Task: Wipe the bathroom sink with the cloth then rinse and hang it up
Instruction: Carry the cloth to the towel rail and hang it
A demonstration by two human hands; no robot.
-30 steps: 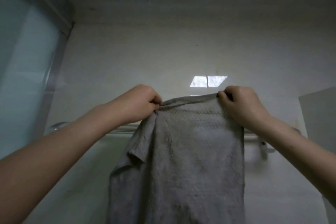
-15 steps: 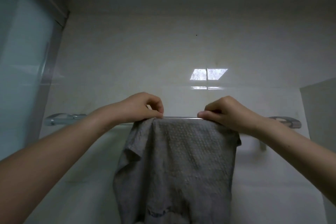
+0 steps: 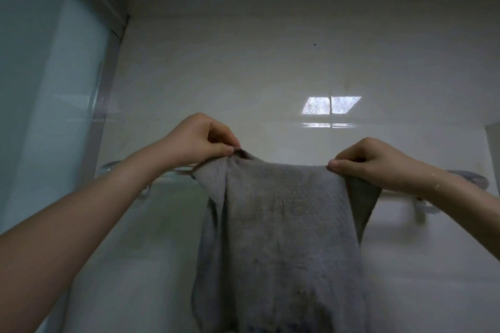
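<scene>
Two hands pinch the top edge of the limp grey textured cloth [image 3: 281,224]: the left hand [image 3: 200,140] at its ten o'clock, the right hand [image 3: 370,162] at two. The cloth hangs at the chrome towel rail [image 3: 167,173]. Drawing the corners apart evenly should spread it flat.

Centre: cloth [image 3: 281,224] hangs over towel rail [image 3: 167,173], in front of wall [image 3: 243,76]. L hand [image 3: 194,140] pinches its top left corner, R hand [image 3: 370,162] its top right edge. Glass panel [image 3: 40,89] far left; window reflection [image 3: 331,105] on wall above R hand.
</scene>
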